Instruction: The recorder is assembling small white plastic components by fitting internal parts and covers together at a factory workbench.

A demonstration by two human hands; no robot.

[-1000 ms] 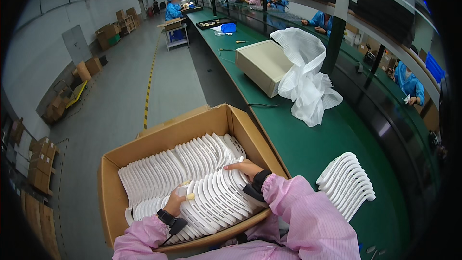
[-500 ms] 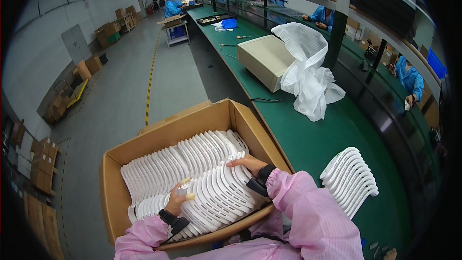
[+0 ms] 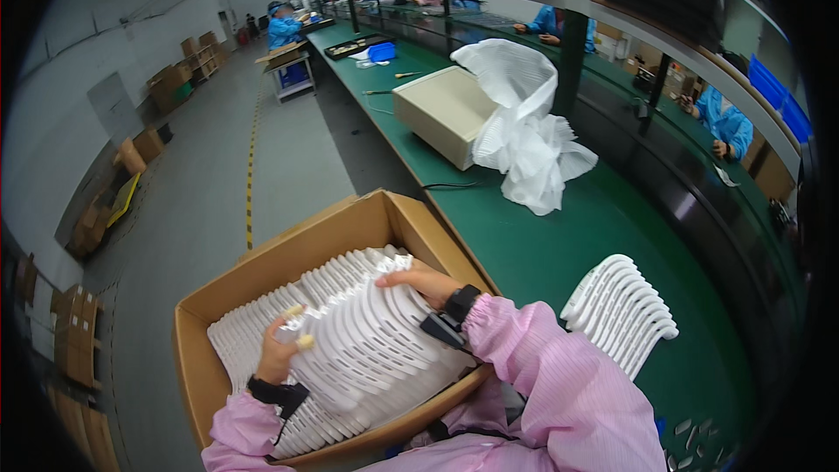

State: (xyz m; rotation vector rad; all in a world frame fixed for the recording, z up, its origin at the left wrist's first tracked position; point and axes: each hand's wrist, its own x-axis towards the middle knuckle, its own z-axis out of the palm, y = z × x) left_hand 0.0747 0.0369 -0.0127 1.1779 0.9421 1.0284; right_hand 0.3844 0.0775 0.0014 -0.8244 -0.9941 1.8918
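Note:
Between my two hands is a row of white curved, slotted plastic parts (image 3: 363, 341), squeezed together from its ends and slightly raised over others like it. My left hand (image 3: 278, 351), with pale yellow covers on its thumb and a finger, closes on the row's left end. At the right end, my right hand (image 3: 428, 283) presses the outermost part with its thumb on the upper edge; its other fingers are partly hidden. More white parts (image 3: 249, 319) lie packed in rows inside an open cardboard box (image 3: 194, 367) beneath my hands.
A fanned stack of the same parts (image 3: 616, 310) lies on the green bench (image 3: 524, 249) to my right. Farther along it stand a beige case (image 3: 441, 114) and crumpled white foam wrap (image 3: 533, 157). People in blue work across the bench. Cartons (image 3: 79, 332) line the left side.
The row of parts between my hands has come up a little from the box and shifted left with both hands. The whole view has also turned slightly.

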